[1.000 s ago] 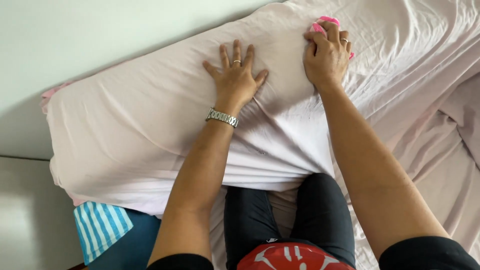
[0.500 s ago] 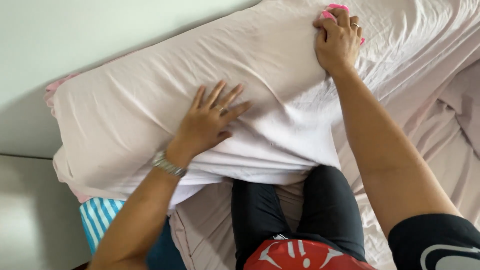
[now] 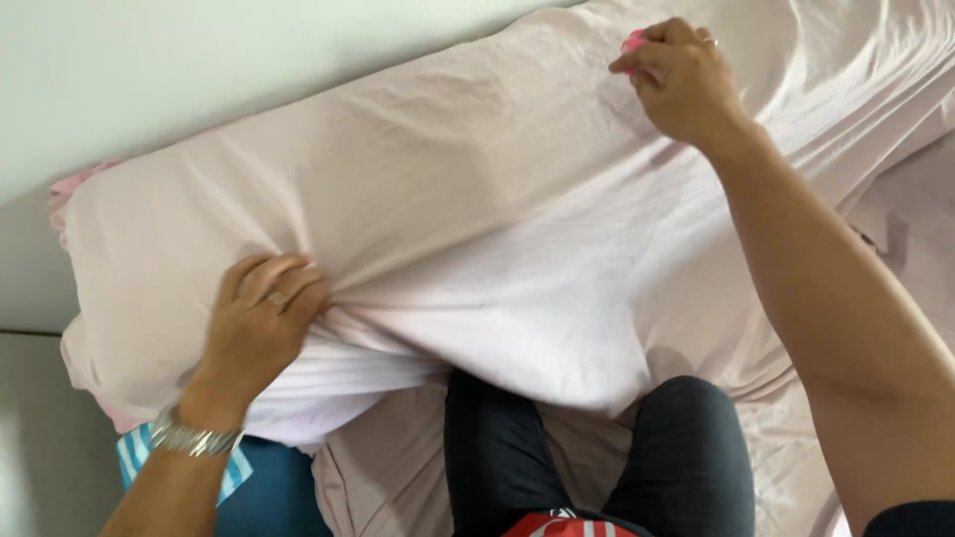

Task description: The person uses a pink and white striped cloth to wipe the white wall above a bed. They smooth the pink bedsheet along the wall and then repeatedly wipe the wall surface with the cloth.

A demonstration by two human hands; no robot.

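Observation:
A long pillow in a pale pink pillowcase (image 3: 477,199) lies across a bed, against the wall. My left hand (image 3: 261,323) grips a bunch of the pillowcase fabric near the pillow's lower left, with a ring and a metal watch on that arm. My right hand (image 3: 679,80) pinches the case at the upper right, where a bit of bright pink pillow (image 3: 633,42) shows at the opening. My knees in dark trousers (image 3: 597,457) press against the pillow's near edge.
A pale pink bed sheet (image 3: 895,199) lies wrinkled to the right and under my knees. A blue and white striped cloth (image 3: 234,477) over something teal sits at the lower left. A pale wall (image 3: 199,80) runs behind the pillow.
My left hand slid down and left along the pillow and went from flat to gripping the fabric. My right hand stayed at the pink opening, still pinching it.

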